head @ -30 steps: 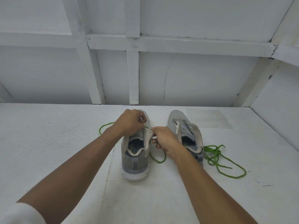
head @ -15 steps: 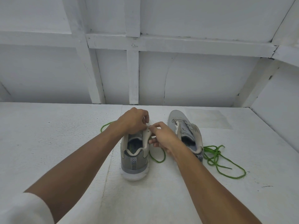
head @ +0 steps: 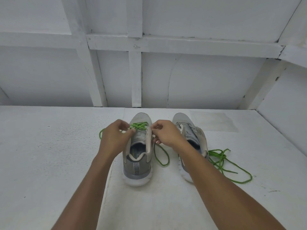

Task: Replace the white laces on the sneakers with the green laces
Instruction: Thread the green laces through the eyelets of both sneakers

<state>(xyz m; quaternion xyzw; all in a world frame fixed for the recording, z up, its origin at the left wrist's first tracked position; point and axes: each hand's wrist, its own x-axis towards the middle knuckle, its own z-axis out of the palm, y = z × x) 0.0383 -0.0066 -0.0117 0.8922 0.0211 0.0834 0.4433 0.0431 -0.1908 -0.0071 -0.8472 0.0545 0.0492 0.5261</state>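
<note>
The green lace [head: 138,126], a round woven cord, criss-crosses the far eyelets of the left sneaker [head: 137,163], which stands near the middle of the desk [head: 49,155] with its heel towards me; one end curves out to the left past my wrist, the other drops in a long loop on the desk just right of the shoe; my left grip [head: 116,135] is narrow, thumb and forefinger pinching the cord at the left eyelet row; my right grip [head: 167,135] is narrow too, fingertips curled on the cord at the right eyelet flap; the shoe is grey mesh on a thick white foam sole, with a chevron-striped tab down the heel, and its open mouth shows a printed insole; the right sneaker [head: 191,130], same make, sits just right of it, tongue slack, partly behind my right forearm; a second green lace [head: 221,161] lies in a loose tangle on the desk at its right, touching it; the desk is white and finely grained; behind stands a white panelled wall [head: 207,80] with flat battens.
</note>
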